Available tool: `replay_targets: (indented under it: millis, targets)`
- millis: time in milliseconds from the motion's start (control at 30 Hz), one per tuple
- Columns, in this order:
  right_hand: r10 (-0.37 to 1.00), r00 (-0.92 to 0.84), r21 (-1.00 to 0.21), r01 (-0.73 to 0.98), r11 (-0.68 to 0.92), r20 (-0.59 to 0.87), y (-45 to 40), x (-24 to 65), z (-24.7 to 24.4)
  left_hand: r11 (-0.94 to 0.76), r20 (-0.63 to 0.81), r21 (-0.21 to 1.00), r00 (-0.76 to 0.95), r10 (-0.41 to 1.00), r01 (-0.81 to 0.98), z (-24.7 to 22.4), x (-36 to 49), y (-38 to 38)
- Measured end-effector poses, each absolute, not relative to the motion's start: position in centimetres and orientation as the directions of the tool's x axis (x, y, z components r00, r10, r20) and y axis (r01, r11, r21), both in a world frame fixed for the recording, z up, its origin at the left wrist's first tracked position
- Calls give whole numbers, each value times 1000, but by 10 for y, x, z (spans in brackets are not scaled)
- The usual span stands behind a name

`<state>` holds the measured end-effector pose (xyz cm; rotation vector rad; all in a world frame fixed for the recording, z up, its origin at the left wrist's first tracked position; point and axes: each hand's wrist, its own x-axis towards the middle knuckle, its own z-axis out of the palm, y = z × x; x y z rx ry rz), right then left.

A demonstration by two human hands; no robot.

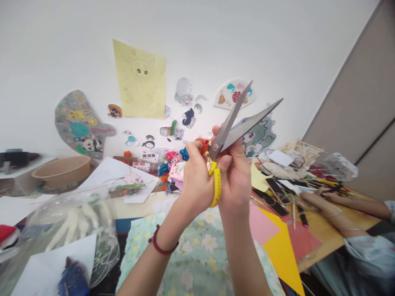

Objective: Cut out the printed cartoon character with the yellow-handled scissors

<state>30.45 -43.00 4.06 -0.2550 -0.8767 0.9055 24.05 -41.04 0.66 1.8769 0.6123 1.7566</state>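
Open-bladed scissors (230, 128) up front, left fingers (194, 151) curled round the handles, right fingers (237, 153) clasping beside the pivot! Behind the scissors, a colourful pile (173, 161), maybe yarn; below, floral cloth (197, 242); left, a bowl (63, 170).

The single view is worn on the person's head and looks forward and down. It faces a pale wall (197, 33) across the top, with the tabletop (367, 222) below it. The left hand (197, 176) and right hand (236, 176) sit close in the middle, with the scissors (216, 146); the forearms come in from the bottom edge. The wall lies farther off, behind them. The wide view also takes in another person's forearm (327, 213) at the right.
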Motion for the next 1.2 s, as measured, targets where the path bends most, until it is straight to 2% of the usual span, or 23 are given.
replay_targets:
  millis: [100,300,400,567,767,933,1200]
  targets:
    - [793,283,-528,-620,581,540,-431,304,42,-778,776,628,78,626,3,8,240,-411]
    - [798,314,-425,-715,555,515,-434,302,45,-771,767,634,87,636,50,11,239,-413]
    - [757,371,-437,-646,626,538,-431,304,45,-757,751,649,99,653,69,13,238,-413]
    - [593,485,-420,-424,802,642,-429,309,43,-764,756,638,107,646,103,14,235,-412]
    - [554,480,-400,-391,829,680,-431,314,44,-769,759,625,122,639,136,14,233,-412]
    - [454,514,-367,-268,891,728,-428,319,44,-773,763,609,133,632,178,14,232,-411]
    - [387,518,-306,-239,922,762,-427,326,46,-785,770,575,172,615,232,17,228,-412]
